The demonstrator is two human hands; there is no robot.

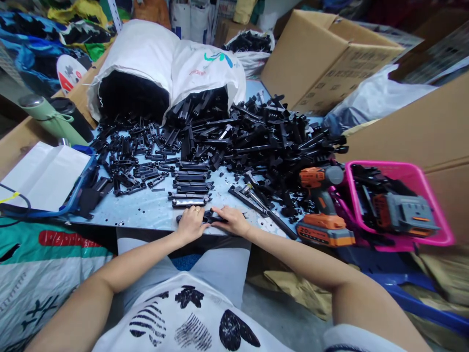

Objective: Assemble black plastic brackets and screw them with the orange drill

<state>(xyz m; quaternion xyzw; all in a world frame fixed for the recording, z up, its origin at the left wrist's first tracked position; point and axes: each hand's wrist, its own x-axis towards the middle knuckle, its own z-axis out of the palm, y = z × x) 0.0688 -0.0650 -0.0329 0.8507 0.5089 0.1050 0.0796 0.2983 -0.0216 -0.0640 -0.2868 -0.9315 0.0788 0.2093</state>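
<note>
My left hand (190, 222) and my right hand (232, 220) meet at the near edge of the pale blue table (154, 208). Both are closed on a long black plastic part (212, 218) that lies flat between them. Just beyond the hands, a short row of similar black parts (190, 188) lies stacked side by side. Behind that spreads a big heap of loose black plastic parts (264, 142).
An orange cordless drill (320, 205) stands at the table's right corner beside a pink basket (399, 203) holding another drill. White sacks (164, 63) of black parts lie at the back. Cardboard boxes (330, 54) stand at the right, a green flask (47, 117) and white paper (44, 173) at the left.
</note>
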